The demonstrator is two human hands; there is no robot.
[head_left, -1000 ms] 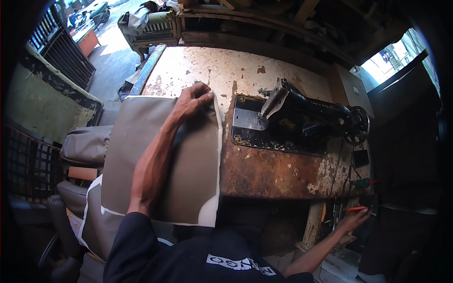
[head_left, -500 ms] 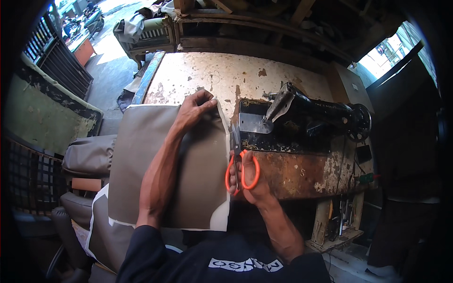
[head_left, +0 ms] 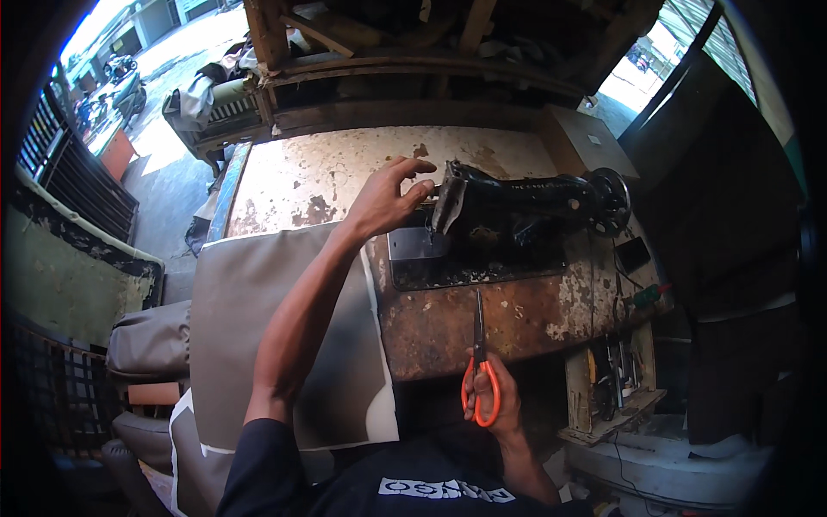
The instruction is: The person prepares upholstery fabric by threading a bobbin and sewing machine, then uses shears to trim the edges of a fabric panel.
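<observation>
My left hand (head_left: 392,194) reaches above the top of the taupe sheet (head_left: 276,327) to the head of a black sewing machine (head_left: 517,194), its fingers apart near the metal end; whether the fingertips touch it I cannot tell. My right hand (head_left: 504,401) grips orange-handled scissors (head_left: 478,370) upright below the machine's bed, blades pointing away from me. The sheet has a pale edge and lies at the left of the worn table (head_left: 448,332), partly under my left forearm.
A grey padded roll (head_left: 151,336) and more upholstery pieces lie left. Wooden shelving (head_left: 388,69) stands behind the table, with a draped bench (head_left: 198,121) beside it. A narrow tool rack (head_left: 633,396) hangs at the table's front right, and a dark panel (head_left: 706,258) stands right.
My left hand has let go of the sheet's edge and moved right to the machine's head. My right hand brought the scissors from the far right to the middle, then lower.
</observation>
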